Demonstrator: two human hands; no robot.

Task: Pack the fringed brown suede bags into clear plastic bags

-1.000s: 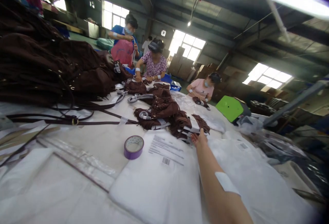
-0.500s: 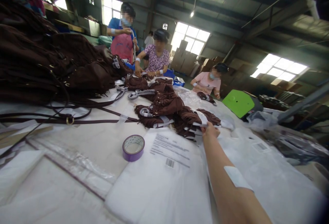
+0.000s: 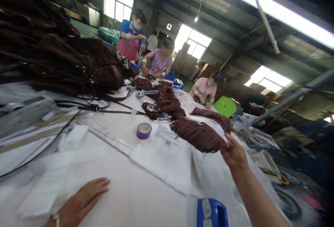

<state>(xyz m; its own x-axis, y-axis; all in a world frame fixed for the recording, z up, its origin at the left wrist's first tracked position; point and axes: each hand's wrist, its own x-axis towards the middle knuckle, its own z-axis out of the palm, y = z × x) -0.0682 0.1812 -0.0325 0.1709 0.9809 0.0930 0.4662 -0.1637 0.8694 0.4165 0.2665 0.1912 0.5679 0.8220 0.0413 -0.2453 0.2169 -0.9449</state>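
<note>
My right hand [image 3: 234, 151] pinches the near right end of a brown fringed bag [image 3: 199, 135], which has a strip of white wrapping across its middle. The bag is tilted and held above the white table. At the lower left, my left hand [image 3: 87, 197] has its fingers stretched out over the table and holds nothing. A roll of purple tape [image 3: 143, 131] stands between the two hands, farther back. Beside it lies a stack of white plastic bags [image 3: 161, 155] with printed text and a barcode.
A big heap of brown bags [image 3: 60, 60] fills the left, with dark straps [image 3: 117, 111] trailing from it. More fringed bags [image 3: 167, 102] lie mid-table. A blue tape dispenser [image 3: 212, 213] sits at the near edge. Several co-workers [image 3: 159, 60] are across the table.
My right hand has lifted the fringed bag off the pile and brought it nearer. My left hand and the blue dispenser have come into view as the camera shifted.
</note>
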